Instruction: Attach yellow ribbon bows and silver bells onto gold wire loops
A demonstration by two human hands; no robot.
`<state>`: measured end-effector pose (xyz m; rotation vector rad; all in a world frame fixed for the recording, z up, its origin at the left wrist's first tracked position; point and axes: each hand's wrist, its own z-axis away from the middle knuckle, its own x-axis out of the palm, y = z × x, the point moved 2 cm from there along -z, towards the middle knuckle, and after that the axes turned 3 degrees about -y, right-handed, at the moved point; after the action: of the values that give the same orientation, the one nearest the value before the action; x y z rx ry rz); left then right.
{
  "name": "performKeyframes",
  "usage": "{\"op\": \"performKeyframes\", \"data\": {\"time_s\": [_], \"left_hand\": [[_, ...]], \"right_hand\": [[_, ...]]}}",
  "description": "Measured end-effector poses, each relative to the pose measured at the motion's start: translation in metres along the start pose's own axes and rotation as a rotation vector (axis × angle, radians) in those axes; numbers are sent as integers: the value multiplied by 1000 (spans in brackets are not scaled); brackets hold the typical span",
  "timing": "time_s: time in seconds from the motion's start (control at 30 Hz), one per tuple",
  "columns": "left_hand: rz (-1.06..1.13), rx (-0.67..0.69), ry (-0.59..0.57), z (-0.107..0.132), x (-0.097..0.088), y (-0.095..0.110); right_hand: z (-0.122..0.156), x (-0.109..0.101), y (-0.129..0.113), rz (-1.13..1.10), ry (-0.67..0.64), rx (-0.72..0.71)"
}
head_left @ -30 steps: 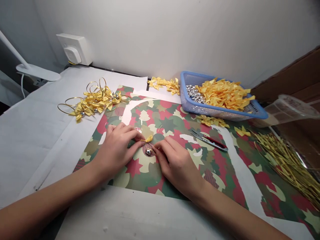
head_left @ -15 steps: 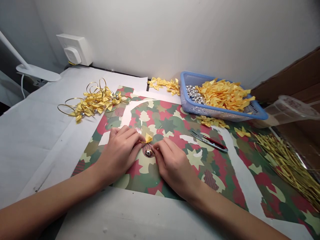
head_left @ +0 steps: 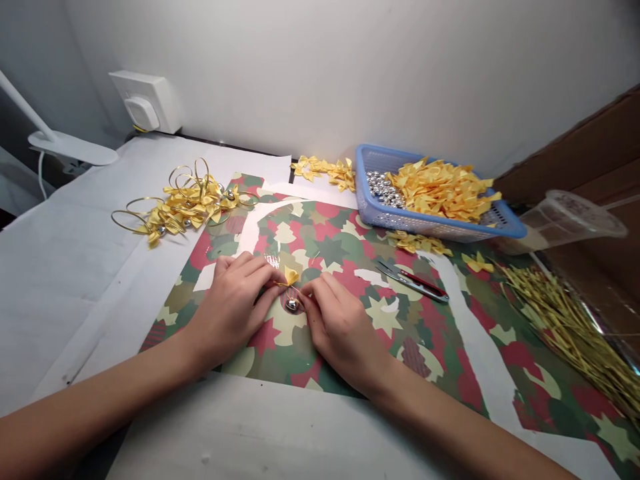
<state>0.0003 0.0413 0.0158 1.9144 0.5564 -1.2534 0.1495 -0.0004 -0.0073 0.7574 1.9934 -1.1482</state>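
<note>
My left hand (head_left: 240,303) pinches a small yellow ribbon bow (head_left: 291,277) between thumb and forefinger. Close by, my right hand (head_left: 340,320) is closed in a pinch on a thin gold wire (head_left: 295,291) that runs by the bow. A shiny silver jingle bell (head_left: 292,305) hangs at the wire, just below the bow and between both hands. Fingertips cover part of the bow and the wire's ends. Beneath lies patterned red, green and cream paper (head_left: 280,363).
Finished-looking wire rings with bows and bells (head_left: 187,203) lie left. A blue basket (head_left: 440,227) holds yellow bows and silver bells. Small snips (head_left: 415,281) lie right, near a bundle of gold wires (head_left: 565,327) and a clear plastic container (head_left: 575,217). Loose bows (head_left: 325,171) lie by the wall.
The view has shifted slightly, so everything sits a little further left. Both hands keep their pinch, and the bow, wire and bell look nearly the same.
</note>
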Motion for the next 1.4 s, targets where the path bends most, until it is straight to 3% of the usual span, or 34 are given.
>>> {"op": "performKeyframes", "data": {"time_s": [0.27,0.5,0.8,0.9,0.97,1.17,1.3,1.4], "left_hand": [[19,-16,2,0,-2,0],[-3,42,266,6,-12,5],[95,178,424,11,-26,10],[224,177,446,13,-25,10],[409,90,394,14,-22,8],[979,-417,19,13,-13,5],[1084,-484,-77,11,-14,7],[992,-442,-133,10,-13,4]], "right_hand": [[-4,-5,-1,-81,42,8],[-1,-13,-10,-282,172,26],[7,-21,-18,-307,271,13],[9,-22,-18,-311,293,-13],[9,-23,-18,-306,310,-37],[9,-23,-19,-300,336,-58],[9,-24,-17,-255,335,-64],[9,-27,-15,-200,318,-79]]}}
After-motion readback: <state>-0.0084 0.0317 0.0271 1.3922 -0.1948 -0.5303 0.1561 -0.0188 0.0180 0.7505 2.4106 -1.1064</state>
